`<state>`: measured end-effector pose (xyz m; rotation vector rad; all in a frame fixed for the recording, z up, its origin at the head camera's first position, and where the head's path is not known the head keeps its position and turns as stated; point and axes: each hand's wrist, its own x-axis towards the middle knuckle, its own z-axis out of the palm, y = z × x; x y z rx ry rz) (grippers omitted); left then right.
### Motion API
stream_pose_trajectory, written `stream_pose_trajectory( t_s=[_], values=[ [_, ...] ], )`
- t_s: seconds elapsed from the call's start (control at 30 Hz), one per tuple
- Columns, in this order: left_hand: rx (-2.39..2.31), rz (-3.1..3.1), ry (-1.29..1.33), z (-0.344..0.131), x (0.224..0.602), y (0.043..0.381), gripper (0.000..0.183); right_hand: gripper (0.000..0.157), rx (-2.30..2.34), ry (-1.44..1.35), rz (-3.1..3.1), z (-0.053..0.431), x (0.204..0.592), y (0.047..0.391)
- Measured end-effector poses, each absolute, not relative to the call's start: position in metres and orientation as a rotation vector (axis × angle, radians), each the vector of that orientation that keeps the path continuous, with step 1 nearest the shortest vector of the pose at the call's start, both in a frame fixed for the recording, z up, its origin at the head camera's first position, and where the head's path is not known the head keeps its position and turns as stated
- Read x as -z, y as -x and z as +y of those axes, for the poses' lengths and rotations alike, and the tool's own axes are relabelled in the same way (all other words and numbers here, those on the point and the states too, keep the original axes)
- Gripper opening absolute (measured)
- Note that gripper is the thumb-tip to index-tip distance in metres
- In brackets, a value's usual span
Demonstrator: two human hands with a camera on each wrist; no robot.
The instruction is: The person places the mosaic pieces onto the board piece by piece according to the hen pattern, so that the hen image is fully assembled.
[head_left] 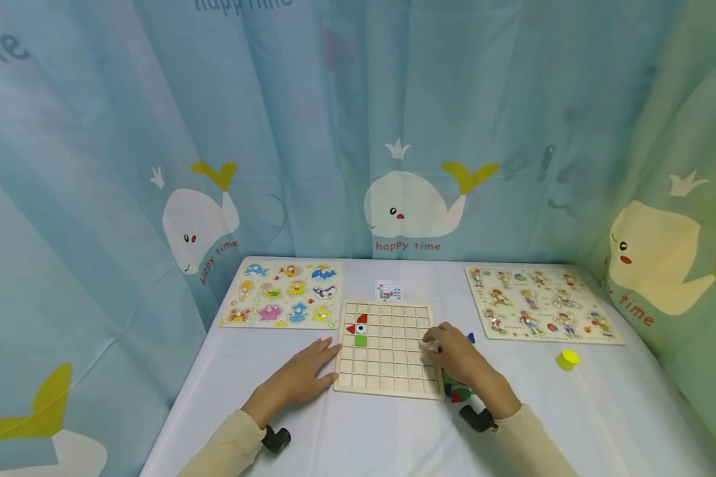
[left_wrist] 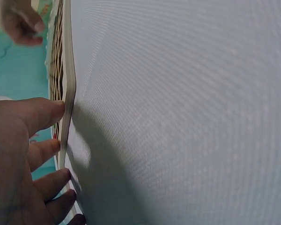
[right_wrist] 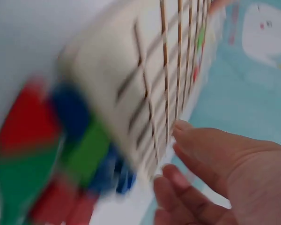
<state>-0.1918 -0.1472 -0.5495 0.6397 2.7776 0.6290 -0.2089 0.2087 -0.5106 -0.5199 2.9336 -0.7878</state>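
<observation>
Head: your grid board (head_left: 388, 364) sits mid-table, coloured tiles (head_left: 360, 340) at its upper left, your left hand (head_left: 303, 374) at the left edge, right hand (head_left: 461, 354) over the right edge. Left wrist: your fingers are spread against the board's rim, gripping nothing. Right wrist: fingers half-bent, loose, nothing visible in them; blurred blocks (right_wrist: 88, 152) lie beside the board.

The left hand (head_left: 303, 373) has fingers spread — the right hand (head_left: 458, 354) has fingers loosely bent.
</observation>
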Motion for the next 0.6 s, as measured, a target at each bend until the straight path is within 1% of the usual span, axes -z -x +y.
stream_pose_trajectory(
  t_s=[0.2, 0.3, 0.37, 0.5, 0.6],
  values=[
    [-0.639, 2.775, -0.632, -0.147, 0.548, 0.191, 0.063, 0.031, 0.7, 0.21, 2.84, 0.265, 0.501, 0.201],
    [-0.643, 2.775, -0.633, -0.148, 0.549, 0.191, 0.063, 0.035, 0.692, 0.148, 2.781, 0.29, 0.507, 0.199],
    [-0.644, 2.773, -0.628, -0.148, 0.549, 0.191, 0.063, 0.033, 0.712, 0.148, 2.759, 0.302, 0.513, 0.199],
    [-0.645, 2.769, -0.624, -0.148, 0.55, 0.191, 0.063, 0.023, 0.744, 0.127, 2.781, 0.313, 0.521, 0.197],
    [-0.65, 2.763, -0.62, -0.147, 0.549, 0.191, 0.063, 0.024, 0.763, 0.098, 2.811, 0.316, 0.525, 0.197]
  ],
)
